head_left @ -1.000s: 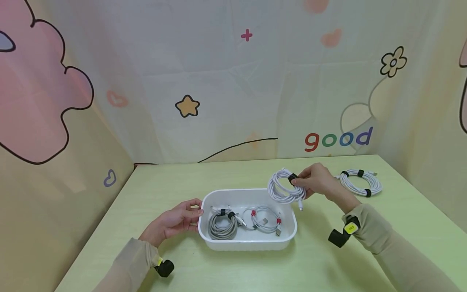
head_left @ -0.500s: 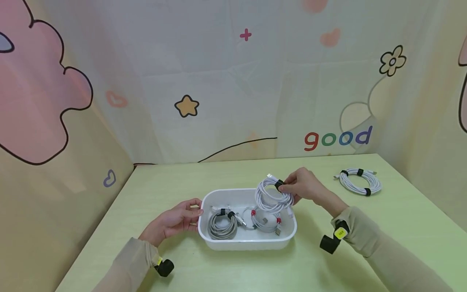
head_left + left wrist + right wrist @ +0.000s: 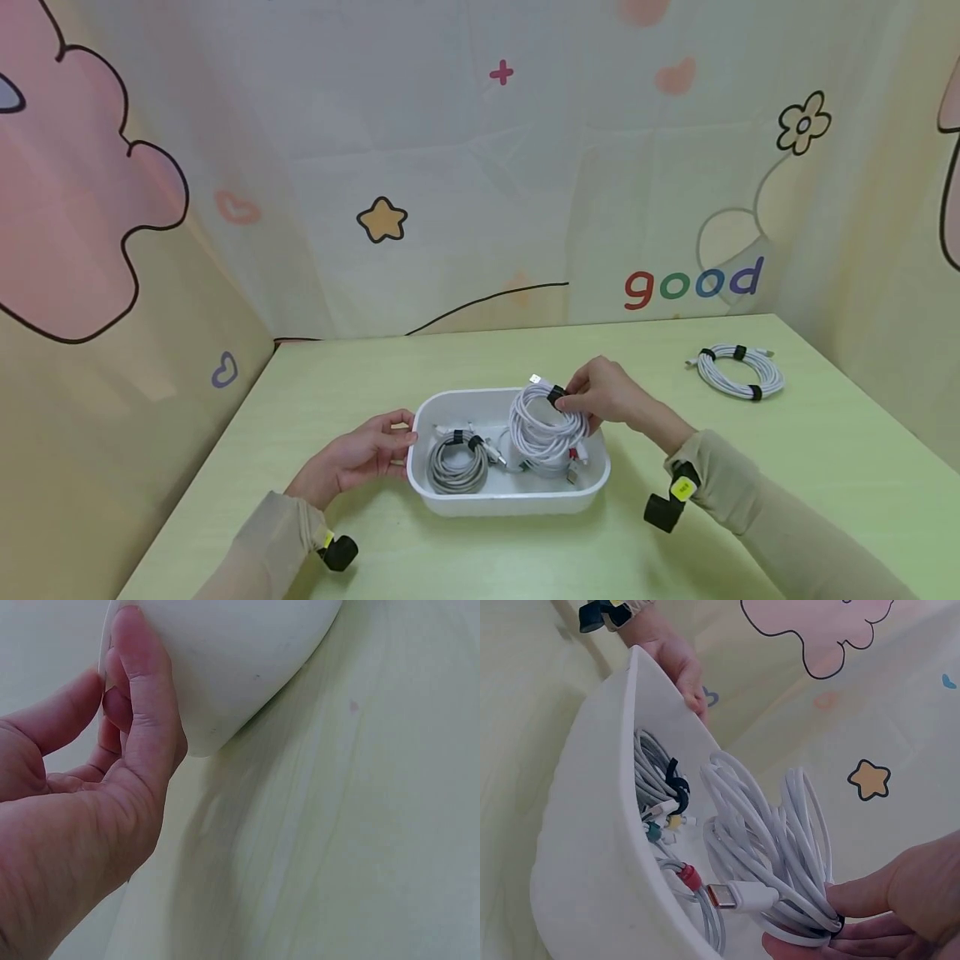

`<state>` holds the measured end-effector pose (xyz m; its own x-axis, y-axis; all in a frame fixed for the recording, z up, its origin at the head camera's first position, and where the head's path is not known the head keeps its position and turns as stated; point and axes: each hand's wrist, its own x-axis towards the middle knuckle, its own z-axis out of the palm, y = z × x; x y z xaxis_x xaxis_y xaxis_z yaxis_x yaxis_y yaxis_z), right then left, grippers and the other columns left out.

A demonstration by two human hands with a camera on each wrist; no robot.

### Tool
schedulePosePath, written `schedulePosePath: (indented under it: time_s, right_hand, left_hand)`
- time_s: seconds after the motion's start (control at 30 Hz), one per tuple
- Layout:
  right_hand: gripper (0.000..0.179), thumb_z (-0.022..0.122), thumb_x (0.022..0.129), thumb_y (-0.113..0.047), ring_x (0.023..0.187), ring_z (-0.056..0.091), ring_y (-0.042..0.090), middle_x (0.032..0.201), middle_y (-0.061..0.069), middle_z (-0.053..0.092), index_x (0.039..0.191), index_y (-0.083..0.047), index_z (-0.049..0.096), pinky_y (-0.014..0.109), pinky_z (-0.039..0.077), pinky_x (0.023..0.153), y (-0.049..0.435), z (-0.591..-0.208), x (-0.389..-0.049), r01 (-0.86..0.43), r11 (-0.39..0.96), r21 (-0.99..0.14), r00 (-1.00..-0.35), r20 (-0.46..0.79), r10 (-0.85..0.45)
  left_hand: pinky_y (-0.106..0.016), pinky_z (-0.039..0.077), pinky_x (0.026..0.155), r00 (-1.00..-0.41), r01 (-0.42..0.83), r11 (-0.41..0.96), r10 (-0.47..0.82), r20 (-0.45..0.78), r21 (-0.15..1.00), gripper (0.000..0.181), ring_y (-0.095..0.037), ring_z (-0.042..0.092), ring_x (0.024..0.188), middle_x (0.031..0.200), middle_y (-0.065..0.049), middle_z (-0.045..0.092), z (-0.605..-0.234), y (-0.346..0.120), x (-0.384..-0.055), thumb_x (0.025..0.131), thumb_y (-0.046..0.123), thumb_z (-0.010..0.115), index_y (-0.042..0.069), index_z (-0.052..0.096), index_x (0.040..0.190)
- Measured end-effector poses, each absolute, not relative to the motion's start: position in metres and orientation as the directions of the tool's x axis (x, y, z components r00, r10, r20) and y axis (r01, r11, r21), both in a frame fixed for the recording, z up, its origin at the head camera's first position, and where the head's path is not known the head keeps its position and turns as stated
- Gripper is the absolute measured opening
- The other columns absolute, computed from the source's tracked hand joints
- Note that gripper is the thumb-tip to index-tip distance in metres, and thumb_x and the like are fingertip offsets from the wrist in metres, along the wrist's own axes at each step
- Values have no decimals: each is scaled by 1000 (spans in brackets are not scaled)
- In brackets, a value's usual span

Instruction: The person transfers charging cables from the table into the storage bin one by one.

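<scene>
My right hand point(image 3: 611, 393) pinches a coiled white USB cable point(image 3: 546, 429) by its black strap, over the right part of a white plastic bin point(image 3: 510, 505). In the right wrist view the cable's plug point(image 3: 742, 895) points toward the bin wall. My left hand point(image 3: 367, 454) grips the bin's left end, thumb at the rim and fingers against the outer wall point(image 3: 225, 667). Inside the bin, a grey coiled cable point(image 3: 456, 475) with black straps lies at left. Beneath the held coil is a thinner cable point(image 3: 705, 907) with red ties, mostly hidden in the head view.
Another white coiled cable point(image 3: 738, 372) with black straps lies on the pale green table point(image 3: 352, 367) at the back right. A printed curtain point(image 3: 450, 167) hangs behind the table. Wrist cameras point(image 3: 663, 512) are strapped to both sleeves.
My right hand has moved left and down with the white cable, from beside the bin's right back corner to over its inside, covering the red-tied cable. The left hand stays put.
</scene>
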<state>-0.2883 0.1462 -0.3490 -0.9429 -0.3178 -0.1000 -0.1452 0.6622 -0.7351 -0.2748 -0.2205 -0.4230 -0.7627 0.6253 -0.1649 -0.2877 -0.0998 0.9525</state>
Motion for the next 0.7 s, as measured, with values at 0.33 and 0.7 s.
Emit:
schedulePosePath:
  time_s: [0.33, 0.7]
  right_hand:
    - [17, 72, 86, -12, 52, 59, 11, 74, 8, 67, 92, 3, 69, 28, 55, 51, 138, -354, -284, -174, 683, -709, -933, -103, -344]
    - [13, 74, 83, -11, 50, 59, 10, 73, 7, 68, 86, 2, 71, 25, 53, 48, 130, -354, -279, -261, 716, -648, -924, -48, -380]
  left_hand:
    - [-30, 57, 71, -759, -288, -95, 629, -167, 953, 10, -12, 63, 81, 95, 0, 61, -423, -221, -275, 99, 4, 46, 12, 46, 106]
    - [-29, 57, 70, -760, -299, -109, 628, -168, 948, 10, -11, 62, 80, 95, 0, 59, -422, -220, -274, 99, 3, 46, 12, 44, 105]
